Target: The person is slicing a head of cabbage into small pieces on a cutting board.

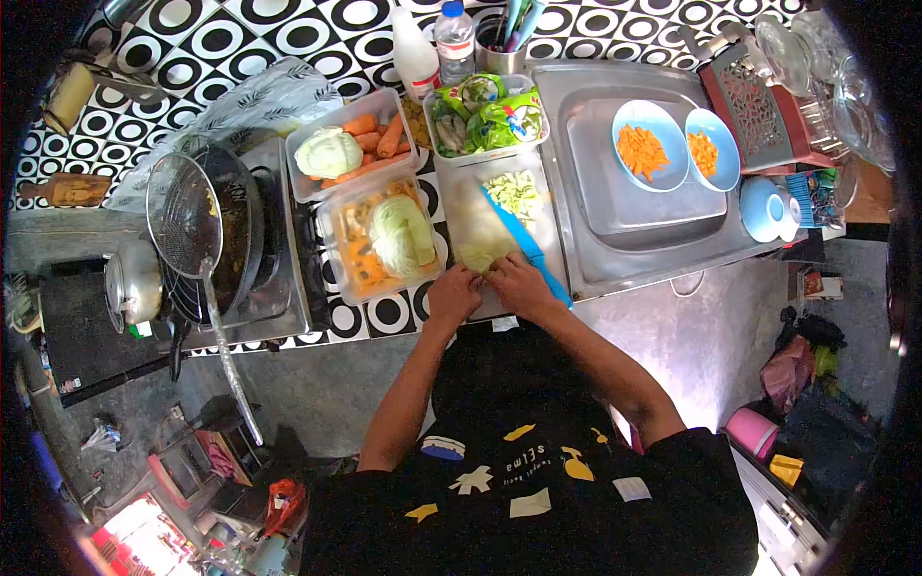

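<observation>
My left hand [455, 291] and my right hand [520, 284] meet at the near end of the cutting board [467, 205]. Between their fingers is a pale green leaf [484, 253], probably cabbage, gripped at its near edge. A blue knife [520, 229] lies on the board just right of the leaf, its handle reaching the board's near right corner beside my right wrist. Farther up the board sits a pile of chopped cabbage [515, 193]. Left of my left hand, a partly cut cabbage [400, 237] rests on the lid of a plastic container [353, 291] with orange pieces inside.
A container of carrots and cabbage [302, 183] and one of bagged greens [490, 150] stand behind. Two blue bowls of cut carrot [648, 183] [727, 180] sit in the steel sink [612, 223]. A strainer [184, 216] rests over the wok [248, 230] at left, handle jutting out.
</observation>
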Tool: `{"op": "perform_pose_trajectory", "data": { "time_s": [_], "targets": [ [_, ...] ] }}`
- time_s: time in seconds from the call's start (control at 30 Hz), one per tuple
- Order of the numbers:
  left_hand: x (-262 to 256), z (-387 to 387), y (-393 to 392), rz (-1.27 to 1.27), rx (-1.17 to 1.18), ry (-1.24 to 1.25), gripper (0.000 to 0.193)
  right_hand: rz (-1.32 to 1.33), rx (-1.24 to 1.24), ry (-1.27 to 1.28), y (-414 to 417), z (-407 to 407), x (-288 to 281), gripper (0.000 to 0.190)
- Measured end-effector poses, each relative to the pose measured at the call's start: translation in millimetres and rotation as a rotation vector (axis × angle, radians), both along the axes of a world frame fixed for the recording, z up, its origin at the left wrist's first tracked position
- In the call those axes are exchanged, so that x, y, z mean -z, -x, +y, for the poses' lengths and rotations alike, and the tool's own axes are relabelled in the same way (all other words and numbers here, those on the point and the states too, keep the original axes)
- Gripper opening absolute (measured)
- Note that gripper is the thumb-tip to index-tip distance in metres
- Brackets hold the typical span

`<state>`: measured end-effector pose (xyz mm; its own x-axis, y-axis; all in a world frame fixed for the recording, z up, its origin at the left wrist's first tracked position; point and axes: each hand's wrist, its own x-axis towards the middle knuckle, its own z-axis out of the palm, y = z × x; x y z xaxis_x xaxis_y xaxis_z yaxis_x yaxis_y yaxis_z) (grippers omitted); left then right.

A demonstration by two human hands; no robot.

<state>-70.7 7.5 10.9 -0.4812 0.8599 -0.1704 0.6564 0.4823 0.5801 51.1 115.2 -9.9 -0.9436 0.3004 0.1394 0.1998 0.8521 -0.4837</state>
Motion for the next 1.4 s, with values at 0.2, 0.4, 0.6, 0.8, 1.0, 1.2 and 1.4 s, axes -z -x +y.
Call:
{"op": "perform_pose_trajectory", "data": {
  "time_s": [0.2, 0.4, 0.6, 0.8, 1.0, 1.2, 1.4],
  "targets": [
    [-6.2, 5.3, -9.2, -0.069, -0.113, 0.228, 0.012, -0.077, -0.068, -0.030, 0.2, 9.3, 5.8, 0.014],
    [8.8, -11.5, -11.2, 0.097, -0.027, -0.124, 0.011, -0.400, -0.060, 0.137, 15.0, 21.8, -20.3, 0.012],
    [15.5, -5.1, -9.1, 0.016, -0.037, -0.168, 0.010, -0.227, 0.144, -0.001, 13.4, 7.2, -20.0, 0.019],
    [16.6, 1.0, -8.6, 0.046, -0.069, -0.035, 0.011, -0.018, -0.040, -0.044, 3.2, 11.2, 9.4, 0.019],
    [11.2, -0.9, -8.4, 0.097, -0.030, -0.130, 0.009, -0.481, -0.019, 0.162, 18.2, 22.2, -19.3, 0.020],
    [13.3, -4.2, -7.3, 0.106, -0.005, -0.216, 0.010, -0.304, 0.033, -0.023, 19.6, 12.7, -24.7, 0.016],
    [20.2, 3.2, -4.5, -0.002, -0.082, 0.022, 0.014, -0.121, -0.023, -0.098, 2.6, 5.2, -5.2, 0.021]
  ]
}}
